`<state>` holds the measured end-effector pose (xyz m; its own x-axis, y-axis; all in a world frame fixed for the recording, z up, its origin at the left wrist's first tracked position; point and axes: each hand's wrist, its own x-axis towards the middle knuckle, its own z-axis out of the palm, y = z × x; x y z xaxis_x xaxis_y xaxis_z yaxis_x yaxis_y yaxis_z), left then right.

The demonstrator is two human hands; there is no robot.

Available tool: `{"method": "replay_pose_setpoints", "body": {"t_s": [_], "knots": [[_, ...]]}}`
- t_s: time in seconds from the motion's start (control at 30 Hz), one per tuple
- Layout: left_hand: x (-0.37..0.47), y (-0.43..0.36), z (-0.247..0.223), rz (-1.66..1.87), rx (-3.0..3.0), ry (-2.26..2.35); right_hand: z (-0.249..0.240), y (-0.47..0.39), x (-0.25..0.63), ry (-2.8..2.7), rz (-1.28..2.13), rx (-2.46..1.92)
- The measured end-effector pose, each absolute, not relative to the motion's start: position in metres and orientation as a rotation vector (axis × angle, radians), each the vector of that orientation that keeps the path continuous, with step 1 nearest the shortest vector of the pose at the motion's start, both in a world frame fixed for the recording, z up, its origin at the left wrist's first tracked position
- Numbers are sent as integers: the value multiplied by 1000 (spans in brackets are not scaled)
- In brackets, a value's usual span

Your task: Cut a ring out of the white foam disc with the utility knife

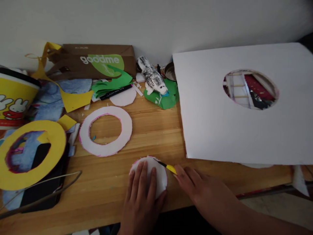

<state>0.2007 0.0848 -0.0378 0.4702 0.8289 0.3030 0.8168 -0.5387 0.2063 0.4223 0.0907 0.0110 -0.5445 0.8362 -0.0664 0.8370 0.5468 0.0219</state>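
Observation:
A white disc [160, 178] with a pink edge lies on the wooden table [156, 130] near its front. My left hand [143, 192] lies on top of it, fingers spread and pressing flat. From the right, my right hand [193, 182] grips a yellow and black craft knife [171, 168], its tip touching the disc's upper edge. Beyond the disc, to the left, lies a white ring [107, 150] with pink edges. A yellow ring [57, 140] rests at the far left over a black flat object [46, 199].
A large white board [207, 130] with an oval hole covers the right side. Behind are a brown goodme bag [73, 62], green sheets [110, 86], a black marker [116, 92] and a painted white figure [153, 76]. A yellow cup [17, 94] and a cable [61, 191] are left.

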Motion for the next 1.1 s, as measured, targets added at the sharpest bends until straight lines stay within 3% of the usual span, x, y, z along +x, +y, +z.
{"method": "replay_pose_setpoints", "body": {"t_s": [0.77,0.9,1.1], "knots": [[214,79,-36,543,2696,1584,7,33,394,2513,-35,1836],[214,68,-26,375,2749,1646,8,44,405,2378,-178,1861],[197,60,-22,268,2814,1359,7,93,424,2494,-291,1728]]}}
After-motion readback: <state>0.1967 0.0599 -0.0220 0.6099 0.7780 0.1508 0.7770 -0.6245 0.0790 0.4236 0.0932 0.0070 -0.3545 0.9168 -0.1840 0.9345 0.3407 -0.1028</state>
